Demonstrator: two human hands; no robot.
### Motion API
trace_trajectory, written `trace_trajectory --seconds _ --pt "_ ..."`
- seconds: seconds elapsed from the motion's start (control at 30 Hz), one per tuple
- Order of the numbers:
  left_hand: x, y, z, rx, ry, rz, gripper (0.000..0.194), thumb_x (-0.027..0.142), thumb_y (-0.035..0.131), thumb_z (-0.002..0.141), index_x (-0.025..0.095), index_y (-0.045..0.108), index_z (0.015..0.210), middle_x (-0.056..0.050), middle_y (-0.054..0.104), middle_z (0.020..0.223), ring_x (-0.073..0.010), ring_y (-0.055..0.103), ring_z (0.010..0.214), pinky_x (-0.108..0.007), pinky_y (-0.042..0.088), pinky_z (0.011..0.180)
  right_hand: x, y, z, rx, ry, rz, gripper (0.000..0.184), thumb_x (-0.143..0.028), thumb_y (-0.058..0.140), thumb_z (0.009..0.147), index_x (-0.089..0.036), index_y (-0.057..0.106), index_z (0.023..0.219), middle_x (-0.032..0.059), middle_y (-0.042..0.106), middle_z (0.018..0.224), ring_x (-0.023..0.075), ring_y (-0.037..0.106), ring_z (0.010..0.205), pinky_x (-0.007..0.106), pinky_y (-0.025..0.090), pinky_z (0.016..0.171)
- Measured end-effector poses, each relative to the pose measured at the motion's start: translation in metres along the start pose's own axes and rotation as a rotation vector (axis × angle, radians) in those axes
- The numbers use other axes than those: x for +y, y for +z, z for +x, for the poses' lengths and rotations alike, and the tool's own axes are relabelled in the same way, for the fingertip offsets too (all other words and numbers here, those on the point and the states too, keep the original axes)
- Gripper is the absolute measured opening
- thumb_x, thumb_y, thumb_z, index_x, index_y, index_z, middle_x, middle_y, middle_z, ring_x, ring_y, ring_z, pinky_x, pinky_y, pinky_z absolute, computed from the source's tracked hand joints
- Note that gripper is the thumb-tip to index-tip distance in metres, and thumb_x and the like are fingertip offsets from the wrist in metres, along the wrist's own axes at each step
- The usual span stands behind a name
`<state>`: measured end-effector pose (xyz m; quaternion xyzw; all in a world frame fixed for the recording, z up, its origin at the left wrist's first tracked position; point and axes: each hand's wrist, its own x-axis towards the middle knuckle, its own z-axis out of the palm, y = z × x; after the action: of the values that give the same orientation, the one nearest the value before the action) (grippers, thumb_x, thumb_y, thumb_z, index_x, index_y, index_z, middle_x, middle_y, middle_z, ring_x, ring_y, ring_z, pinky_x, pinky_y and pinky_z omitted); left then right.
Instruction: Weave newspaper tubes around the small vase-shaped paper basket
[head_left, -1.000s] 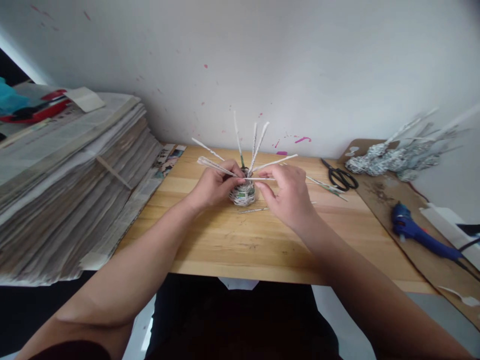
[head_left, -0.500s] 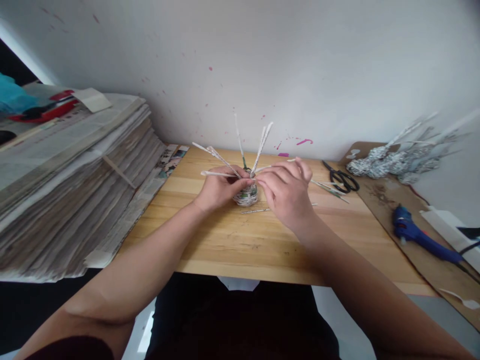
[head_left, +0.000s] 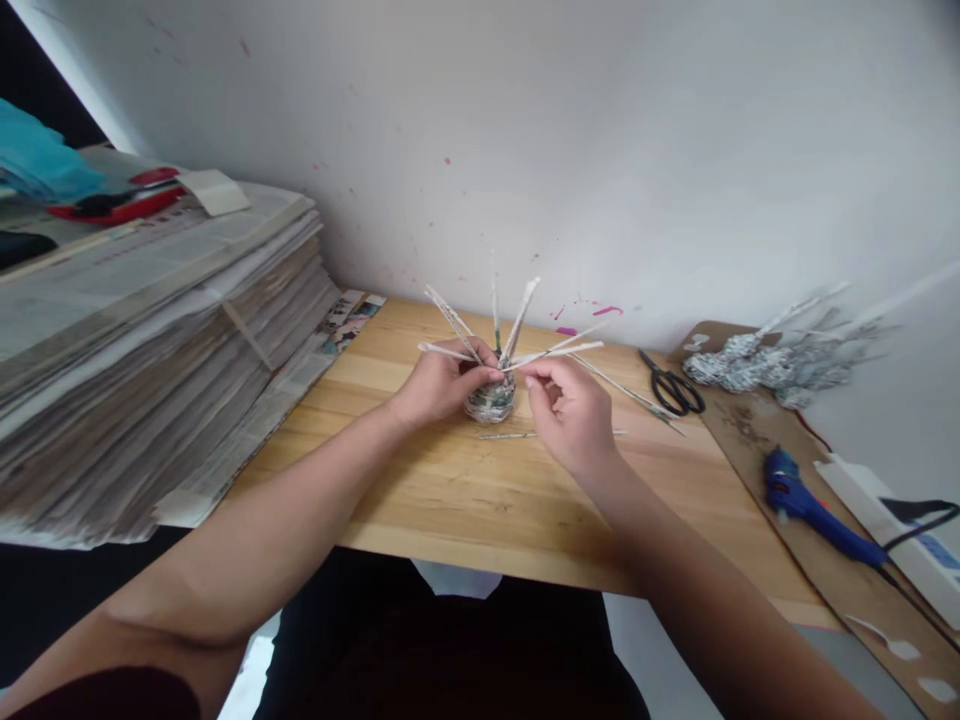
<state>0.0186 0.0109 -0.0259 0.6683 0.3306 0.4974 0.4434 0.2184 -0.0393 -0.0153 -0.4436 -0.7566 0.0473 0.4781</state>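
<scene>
A small woven paper basket (head_left: 491, 404) stands on the wooden table, with several rolled paper sticks (head_left: 519, 318) rising and fanning out from its rim. My left hand (head_left: 450, 384) is closed around the basket's left side, its thumb pressed at the rim. Just right of the basket is my right hand (head_left: 571, 408), its fingers curled and thumb and forefinger close together. Two paper sticks pass right over its fingertips; whether they pinch anything is too small to tell. A loose thin paper stick (head_left: 510, 436) lies in front of the basket, partly behind my right hand.
Tall stacked newspapers (head_left: 247, 330) stand at left, with a red-handled tool (head_left: 124, 207) on top. Black scissors (head_left: 675, 388) and thin sticks (head_left: 630, 390) lie at right. Beyond are woven paper pieces (head_left: 739, 362), a blue glue gun (head_left: 814, 510) on cardboard and a white power strip (head_left: 892, 520).
My right hand has drawn back slightly from the rim and its fingers have curled in. Paper sticks now stretch out to the right above it. My left hand stays at the basket; the view has shifted.
</scene>
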Motion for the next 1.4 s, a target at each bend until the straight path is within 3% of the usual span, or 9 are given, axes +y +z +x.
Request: trace_trajectory --seconds 0.17,0.27,0.4,0.57,0.73,0.9,1.23,1.4 --pt "0.002 -0.001 0.0 -0.003 -0.002 -0.012 0.021 0.034 0.079 0.079 0.015 0.069 0.079 -0.002 0.07 0.073 -0.0136 0.062 0.066 -0.025 0.048 0.063 0.0 0.001 -0.003 0.066 -0.072 -0.002 0.023 -0.014 0.058 0.096 -0.024 0.076 0.104 0.0085 0.078 0.106 0.0222 0.073 0.096 0.036 0.06 0.077" --pt "0.0 0.001 -0.001 -0.018 0.031 0.002 0.019 0.033 0.079 0.08 0.015 0.07 0.08 -0.003 0.072 0.075 -0.0139 0.063 0.067 -0.025 0.05 0.064 0.001 0.008 -0.006 0.058 0.067 0.148 0.016 -0.02 0.062 0.096 -0.025 0.075 0.104 0.0065 0.079 0.101 0.0198 0.074 0.088 0.035 0.061 0.079" --pt "-0.003 0.003 -0.002 -0.043 0.069 0.04 0.018 0.032 0.078 0.082 0.016 0.071 0.081 -0.003 0.073 0.076 -0.0138 0.063 0.068 -0.025 0.051 0.065 0.008 0.016 -0.004 0.016 0.345 0.41 0.014 -0.035 0.07 0.091 -0.023 0.074 0.095 0.0069 0.081 0.096 0.0202 0.076 0.079 0.034 0.062 0.07" --pt "-0.004 0.003 -0.003 -0.067 0.099 0.034 0.021 0.035 0.08 0.083 0.016 0.072 0.083 -0.003 0.073 0.077 -0.013 0.063 0.068 -0.024 0.05 0.065 0.012 0.016 -0.001 -0.014 0.45 0.547 0.02 -0.04 0.075 0.086 -0.021 0.076 0.091 0.0055 0.08 0.087 0.0188 0.074 0.071 0.03 0.06 0.061" --pt "-0.003 0.003 -0.004 -0.071 0.11 0.041 0.018 0.033 0.079 0.085 0.016 0.072 0.084 -0.003 0.073 0.079 -0.0136 0.064 0.071 -0.025 0.05 0.068 0.013 0.016 -0.001 -0.003 0.431 0.567 0.014 -0.034 0.077 0.085 -0.023 0.077 0.093 0.0028 0.08 0.085 0.0175 0.074 0.072 0.03 0.06 0.064" --pt "-0.003 0.002 -0.004 -0.079 0.116 0.066 0.017 0.032 0.078 0.084 0.016 0.072 0.084 -0.005 0.075 0.082 -0.0152 0.066 0.074 -0.026 0.052 0.07 0.013 0.021 0.001 -0.001 0.439 0.549 0.02 -0.04 0.078 0.082 -0.024 0.074 0.092 0.0041 0.08 0.089 0.0194 0.075 0.075 0.033 0.061 0.066" --pt "0.007 0.0 -0.005 -0.148 0.124 0.103 0.013 0.029 0.074 0.088 0.016 0.071 0.085 -0.002 0.07 0.075 -0.0128 0.06 0.068 -0.025 0.046 0.065 0.01 0.005 0.008 -0.07 0.116 0.293 0.016 -0.026 0.07 0.091 -0.023 0.078 0.105 0.0071 0.079 0.105 0.0198 0.073 0.09 0.035 0.059 0.08" --pt "0.009 0.0 -0.005 -0.151 0.116 0.08 0.014 0.029 0.075 0.087 0.017 0.07 0.082 -0.003 0.071 0.078 -0.0136 0.061 0.071 -0.025 0.047 0.065 0.009 0.008 0.009 -0.127 0.147 0.312 0.009 -0.028 0.067 0.092 -0.023 0.074 0.096 0.0061 0.078 0.096 0.0198 0.072 0.086 0.035 0.058 0.078"
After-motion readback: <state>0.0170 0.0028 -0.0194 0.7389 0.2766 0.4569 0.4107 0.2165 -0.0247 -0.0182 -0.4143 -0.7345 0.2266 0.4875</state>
